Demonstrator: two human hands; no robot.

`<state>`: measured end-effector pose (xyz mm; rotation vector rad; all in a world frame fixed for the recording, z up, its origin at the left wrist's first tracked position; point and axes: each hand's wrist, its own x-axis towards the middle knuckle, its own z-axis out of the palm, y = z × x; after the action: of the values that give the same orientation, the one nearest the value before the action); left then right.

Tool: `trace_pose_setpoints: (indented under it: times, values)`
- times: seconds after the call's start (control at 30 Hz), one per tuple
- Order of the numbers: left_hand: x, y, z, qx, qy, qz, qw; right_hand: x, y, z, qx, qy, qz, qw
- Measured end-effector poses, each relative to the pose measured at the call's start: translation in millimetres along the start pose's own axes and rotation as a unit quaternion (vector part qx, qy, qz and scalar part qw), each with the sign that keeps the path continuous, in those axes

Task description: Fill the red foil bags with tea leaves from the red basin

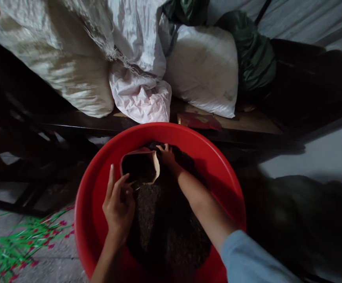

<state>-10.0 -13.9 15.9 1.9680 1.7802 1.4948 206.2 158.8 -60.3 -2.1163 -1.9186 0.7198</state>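
Bag (156,167): located in the red tub (95,212), toward its far left part, mouth open, dark interior visible. Left to right: green-stemmed flowers (32,239) lie on the floor. My left hand (118,206) is at the bag's near-left rim, index finger raised, remaining fingers bent; I cannot tell whether they pinch the rim. Dark soil (148,204) covers the tub's bottom. My right hand (167,157) is just right of the bag, fingers parted; I cannot tell whether it grips anything.
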Motion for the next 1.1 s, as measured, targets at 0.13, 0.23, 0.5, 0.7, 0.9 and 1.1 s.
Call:
trace_pose_setpoints:
  times: [0.13, 0.23, 0.5, 0.7, 0.9, 1.1]
  values:
    - [3, -1, -1.6, 0.003, -0.016, -0.002, 1.0, -39, 11, 25, 0.0, 0.007, 0.051, 0.999]
    - [3, -1, 0.8, 0.018, -0.037, 0.005, 0.999, -86, 36, 26, 0.024, -0.017, 0.084, 0.996]
    - [-15, 2, 19.0, -0.009, -0.112, 0.07, 0.991, -206, 5, -24, 0.472, -0.049, 0.197, 0.858]
    - [-15, -3, 16.5, -0.008, -0.128, 0.056, 0.99, -189, -33, -84, 0.581, -0.076, 0.079, 0.806]
    - [-8, -6, 12.1, -0.003, -0.101, 0.063, 0.993, -63, 51, -76, 0.034, 0.085, 0.086, 0.992]
    - [-7, -5, 11.5, 0.006, -0.084, 0.044, 0.995, -60, 70, 5, -0.035, 0.051, 0.102, 0.993]
